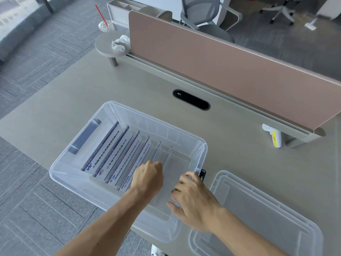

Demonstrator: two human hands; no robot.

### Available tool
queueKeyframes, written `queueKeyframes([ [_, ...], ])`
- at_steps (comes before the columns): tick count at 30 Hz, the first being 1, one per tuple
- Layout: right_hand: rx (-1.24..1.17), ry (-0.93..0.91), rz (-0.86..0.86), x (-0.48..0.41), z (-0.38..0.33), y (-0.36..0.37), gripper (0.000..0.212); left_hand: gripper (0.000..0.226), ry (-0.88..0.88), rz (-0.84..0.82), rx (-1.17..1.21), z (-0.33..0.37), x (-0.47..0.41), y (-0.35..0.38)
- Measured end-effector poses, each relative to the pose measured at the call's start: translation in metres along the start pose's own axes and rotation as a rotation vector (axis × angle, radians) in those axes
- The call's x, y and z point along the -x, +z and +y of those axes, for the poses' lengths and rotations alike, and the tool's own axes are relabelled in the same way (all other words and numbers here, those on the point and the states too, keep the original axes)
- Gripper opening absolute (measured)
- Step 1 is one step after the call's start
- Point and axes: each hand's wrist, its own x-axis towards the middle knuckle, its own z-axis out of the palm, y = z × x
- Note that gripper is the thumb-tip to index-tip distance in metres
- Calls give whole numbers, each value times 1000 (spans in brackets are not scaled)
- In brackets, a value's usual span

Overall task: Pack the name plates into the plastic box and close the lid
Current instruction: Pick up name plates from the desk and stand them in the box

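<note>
A clear plastic box (pixel 60 163) stands open on the desk, a dark latch handle on its left end. Several acrylic name plates (pixel 118 150) with printed white inserts stand on edge inside it, leaning in a row. My left hand (pixel 148 176) is down in the box with its fingers closed at the near edge of the rightmost plates. My right hand (pixel 193 198) rests on the box's right rim beside the black latch (pixel 202 173), fingers curled over the edge. The clear lid (pixel 262 215) lies flat on the desk to the right of the box.
A pink partition (pixel 221 61) runs along the desk's far side above a black cable port (pixel 191 99). A white device with a yellow label (pixel 274 134) lies at the right. A small round shelf with crumpled tissue (pixel 120 43) and a cup with a red straw (pixel 103 24) stand far left.
</note>
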Motion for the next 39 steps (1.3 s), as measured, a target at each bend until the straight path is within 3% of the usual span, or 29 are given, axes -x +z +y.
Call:
queueKeyframes([
  [39,16,18,-45,2,-2,-3,56,26,1,42,23,1,10,1],
])
